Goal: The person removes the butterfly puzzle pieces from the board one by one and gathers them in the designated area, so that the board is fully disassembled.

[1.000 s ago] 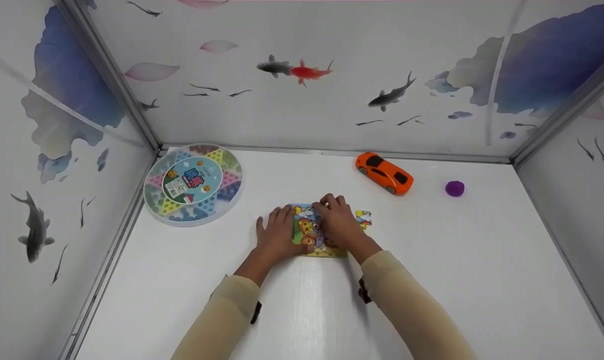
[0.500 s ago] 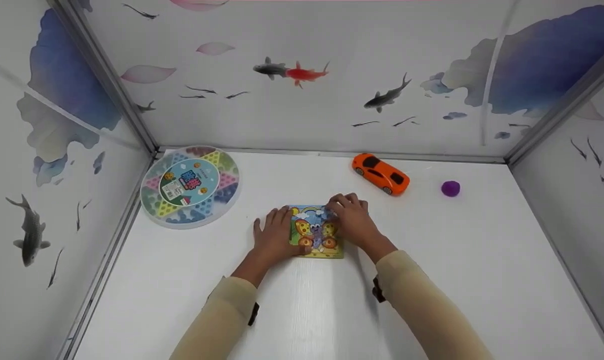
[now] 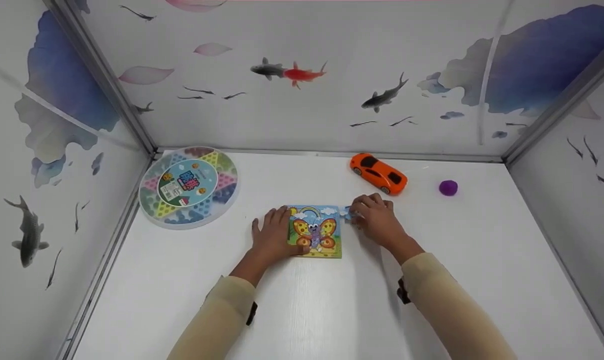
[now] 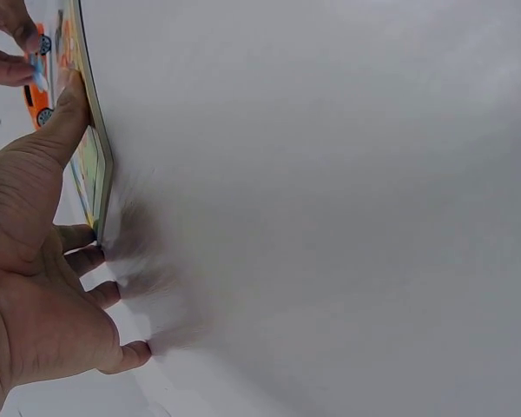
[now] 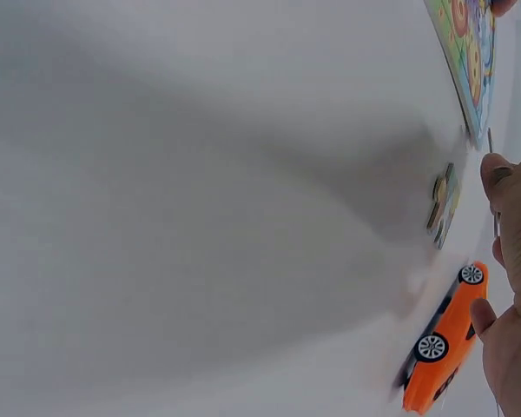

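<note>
The square butterfly jigsaw puzzle [image 3: 328, 223] lies on the white table. My left hand [image 3: 272, 235] rests along its left side, fingers spread and fairly straight, thumb on its front part; the left wrist view shows that thumb [image 4: 59, 122] lying over the edge. Just off the puzzle's upper right corner, my right hand [image 3: 379, 220] pinches a small blue-and-white puzzle piece [image 3: 346, 212], which also shows between fingertips in the left wrist view. A second loose piece [image 5: 445, 204] lies on the table below the right hand; that hand hides it in the head view.
An orange toy car [image 3: 378, 173] stands behind the right hand, with a purple ball [image 3: 448, 188] farther right. The round Chinese checkers box [image 3: 189, 187] lies at the back left. Printed wall panels [image 3: 302, 115] close off the back and sides.
My right hand has moved from over the puzzle's upper middle to beyond its right edge, where it holds the piece. The left hand has stayed on the puzzle.
</note>
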### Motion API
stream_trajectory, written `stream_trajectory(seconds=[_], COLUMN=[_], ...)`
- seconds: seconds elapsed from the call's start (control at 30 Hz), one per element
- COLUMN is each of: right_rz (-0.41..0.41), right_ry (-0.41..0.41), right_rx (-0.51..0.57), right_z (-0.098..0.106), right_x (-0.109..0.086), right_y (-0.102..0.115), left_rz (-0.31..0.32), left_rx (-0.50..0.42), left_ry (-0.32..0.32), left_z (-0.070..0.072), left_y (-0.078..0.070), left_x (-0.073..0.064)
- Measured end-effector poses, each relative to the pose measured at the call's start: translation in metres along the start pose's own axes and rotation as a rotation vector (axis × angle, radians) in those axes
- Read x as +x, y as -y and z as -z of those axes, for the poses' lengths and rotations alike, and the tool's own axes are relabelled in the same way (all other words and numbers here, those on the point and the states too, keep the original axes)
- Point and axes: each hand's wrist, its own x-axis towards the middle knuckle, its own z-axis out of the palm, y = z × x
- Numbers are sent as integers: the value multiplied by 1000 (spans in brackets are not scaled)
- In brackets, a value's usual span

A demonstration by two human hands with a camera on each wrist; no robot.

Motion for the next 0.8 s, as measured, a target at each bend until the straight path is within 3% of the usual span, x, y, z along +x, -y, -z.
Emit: stream_trajectory(seconds=[0.4, 0.8], right_rz=[-22, -42], right_ry=[-18, -4], right_rx=[31, 45], right_z=[15, 10], right_x=[-24, -37], right_y=[-44, -59], left_rz=[8, 2], left_rx=[5, 25], left_ry=[11, 20], left_z=[-2, -5], left_y=[5, 3], left_x=[6, 7])
